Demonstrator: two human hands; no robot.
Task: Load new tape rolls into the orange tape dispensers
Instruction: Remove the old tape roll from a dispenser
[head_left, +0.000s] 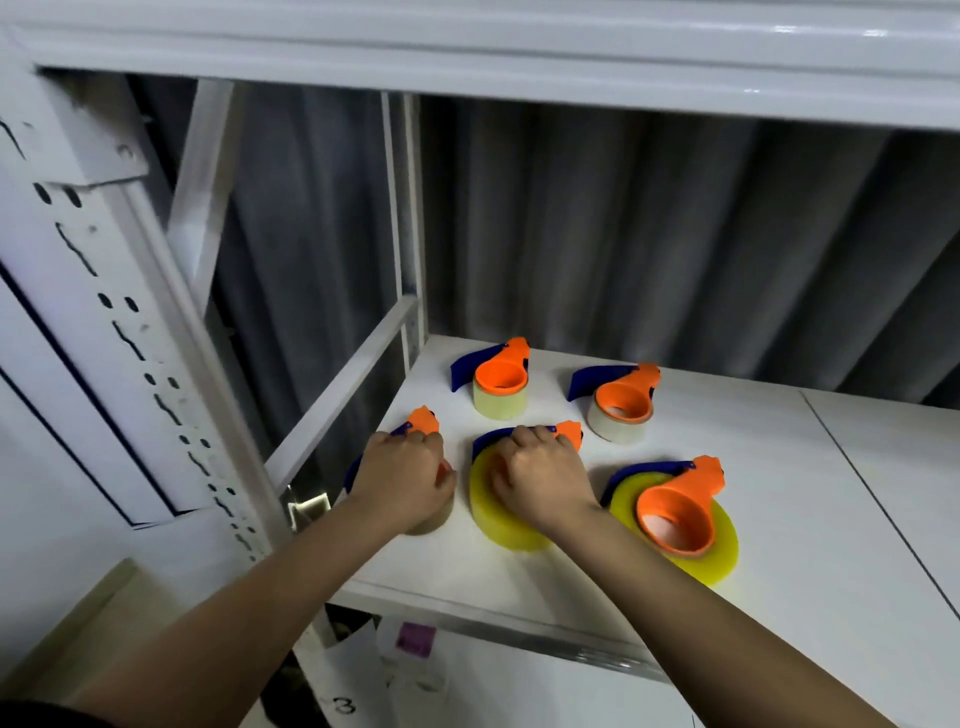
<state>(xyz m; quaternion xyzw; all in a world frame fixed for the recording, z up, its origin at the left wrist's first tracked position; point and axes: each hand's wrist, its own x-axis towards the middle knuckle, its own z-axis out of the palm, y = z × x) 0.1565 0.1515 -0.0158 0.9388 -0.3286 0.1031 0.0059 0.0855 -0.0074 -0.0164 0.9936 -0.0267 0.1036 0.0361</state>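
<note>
Right now both hands are down on the front row of dispensers, and it looks like a pick-up or a seating step on two units at once. The left hand (402, 470) curls over the front-left dispenser (422, 422), which sits close to the shelf's left edge, fingers wrapped around its orange body with a pale roll (431, 522) showing underneath. The right hand (540, 480) grips the front-middle dispenser (566, 434) by its blue guard, over a fat yellow roll (498, 525) that already sits in it. To the right, a third dispenser (680, 506) lies untouched on its own yellow roll (719, 564), near the front edge. Behind, toward the back edge, two more dispensers (501, 376) (623, 400) stand on thinner pale rolls.

My read: the loading is well along, since every unit in view carries a roll. The next move calls for a firm hold and a straight lift, or a press to seat each roll on its hub; which of the two I cannot tell.

For room, the white shelf (831, 519) runs open to the right. The left side is tight: the rack upright (156, 364) and a side rail (337, 389) hem in the left elbow, and the upper shelf (519, 62) caps any high lift
</note>
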